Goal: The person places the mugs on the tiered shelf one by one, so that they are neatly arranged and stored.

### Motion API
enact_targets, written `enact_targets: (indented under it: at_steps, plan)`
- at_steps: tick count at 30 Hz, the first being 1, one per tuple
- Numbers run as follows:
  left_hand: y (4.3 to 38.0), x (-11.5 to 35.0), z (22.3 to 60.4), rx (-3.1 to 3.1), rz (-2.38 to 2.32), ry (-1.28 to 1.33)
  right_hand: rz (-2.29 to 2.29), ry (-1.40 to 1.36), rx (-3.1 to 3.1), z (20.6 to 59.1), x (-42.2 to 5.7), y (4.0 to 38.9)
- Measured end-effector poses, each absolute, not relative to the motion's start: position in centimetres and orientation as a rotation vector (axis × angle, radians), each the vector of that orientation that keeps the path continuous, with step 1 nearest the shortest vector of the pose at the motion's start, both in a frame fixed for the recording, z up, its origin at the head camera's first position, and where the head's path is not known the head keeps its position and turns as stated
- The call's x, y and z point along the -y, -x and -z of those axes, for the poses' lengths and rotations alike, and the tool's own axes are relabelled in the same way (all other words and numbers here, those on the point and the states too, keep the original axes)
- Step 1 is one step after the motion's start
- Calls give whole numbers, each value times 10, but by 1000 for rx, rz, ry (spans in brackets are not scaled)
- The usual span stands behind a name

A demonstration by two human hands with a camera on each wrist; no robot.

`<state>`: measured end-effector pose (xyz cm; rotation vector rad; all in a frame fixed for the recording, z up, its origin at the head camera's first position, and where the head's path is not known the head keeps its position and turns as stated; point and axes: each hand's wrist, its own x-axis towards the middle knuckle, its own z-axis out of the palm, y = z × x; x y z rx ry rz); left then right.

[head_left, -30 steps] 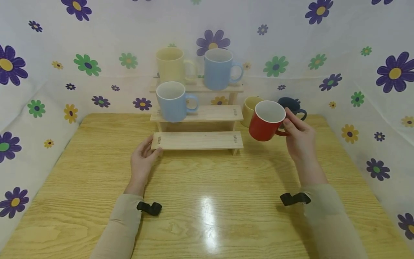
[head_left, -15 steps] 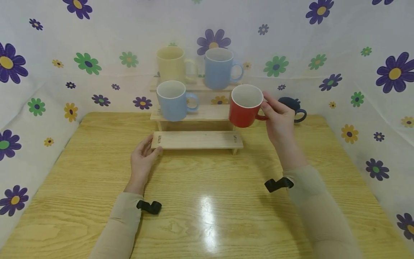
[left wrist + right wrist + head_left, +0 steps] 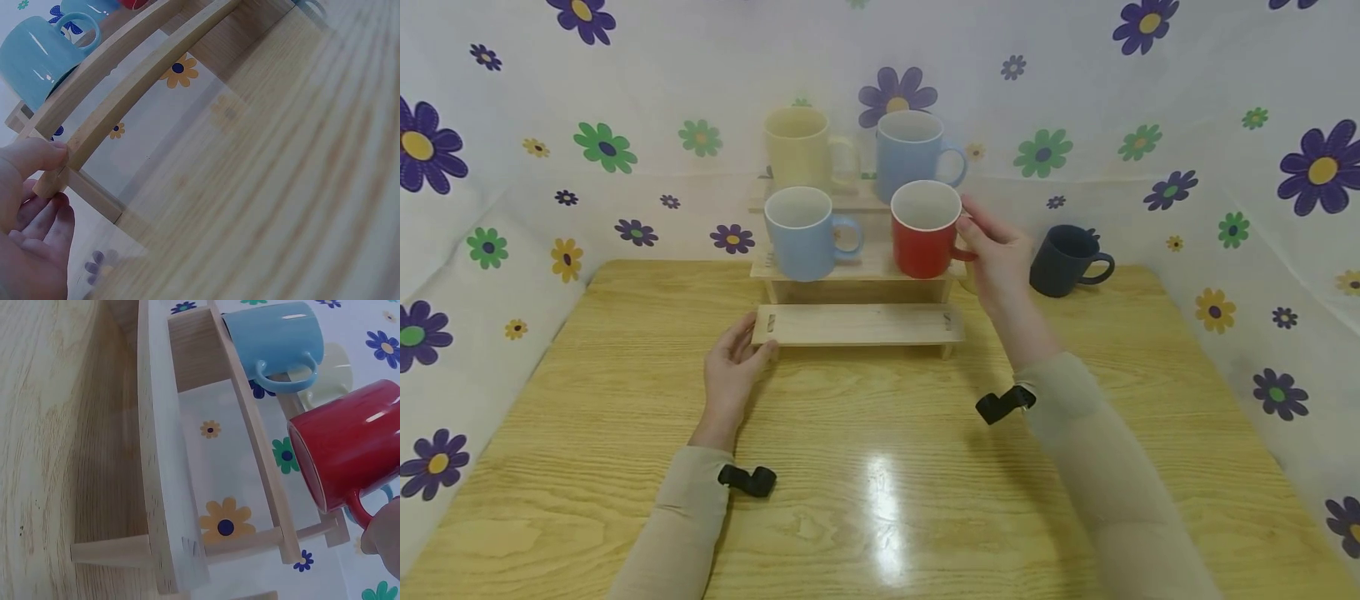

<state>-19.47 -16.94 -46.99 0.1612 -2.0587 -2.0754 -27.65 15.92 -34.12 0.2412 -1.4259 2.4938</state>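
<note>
My right hand (image 3: 997, 260) holds a red mug (image 3: 921, 252) by its handle, upright over the right part of the rack's middle shelf. In the right wrist view the mug's base (image 3: 306, 462) shows beside that shelf. A light blue mug (image 3: 801, 248) stands at the left of the same shelf. Around the left end of the wooden three-tier rack's lowest shelf (image 3: 859, 325), my left hand (image 3: 730, 371) grips, with the thumb (image 3: 44, 155) on top and fingers curled beneath. The top shelf bears a pale yellow mug (image 3: 793, 158) and another light blue mug (image 3: 904, 154), partly covered by the red one.
A dark navy mug (image 3: 1056, 268) stands on the wooden table (image 3: 880, 433) right of the rack. Beside the rack, another yellow mug (image 3: 967, 279) is mostly hidden by my right hand. A flowered cloth (image 3: 662, 225) hangs behind and at both sides.
My right hand has carried the red mug left and slightly away, from beside the rack to over the middle shelf. The navy mug has come into fuller view. My left hand stays put.
</note>
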Motion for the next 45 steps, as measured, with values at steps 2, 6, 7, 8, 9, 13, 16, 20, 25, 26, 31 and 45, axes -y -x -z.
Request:
enact_targets:
  at_steps: [2, 6, 7, 8, 9, 13, 16, 20, 25, 26, 31, 45]
  plan:
    - [195, 169, 470, 2061, 2076, -162, -2498, -223, 1426, 342, -156, 279]
    - [195, 169, 472, 2055, 2088, -160, -2463, -203, 1493, 344, -152, 284]
    - [196, 169, 472, 2052, 2092, -159, -2458, -201, 1507, 344, -151, 285]
    - [196, 169, 473, 2049, 2097, -158, -2451, -201, 1520, 345, -151, 286]
    - [196, 170, 474, 2042, 2103, -154, -2444, -199, 1530, 346, -150, 287]
    - [197, 171, 475, 2031, 2112, -147, -2430, -196, 1560, 347, -147, 290]
    - [197, 171, 475, 2027, 2115, -141, -2417, -192, 1589, 348, -145, 292]
    - [197, 171, 474, 2031, 2121, -141, -2391, -165, 1639, 348, -143, 293]
    - [196, 170, 473, 2041, 2116, -143, -2352, -147, 1688, 348, -142, 294]
    - [196, 169, 472, 2042, 2113, -141, -2344, -146, 1696, 348, -143, 295]
    - [196, 170, 472, 2033, 2102, -119, -2356, -157, 1682, 351, -144, 298]
    - [195, 171, 472, 2052, 2094, -138, -2443, -110, 1536, 364, -144, 298]
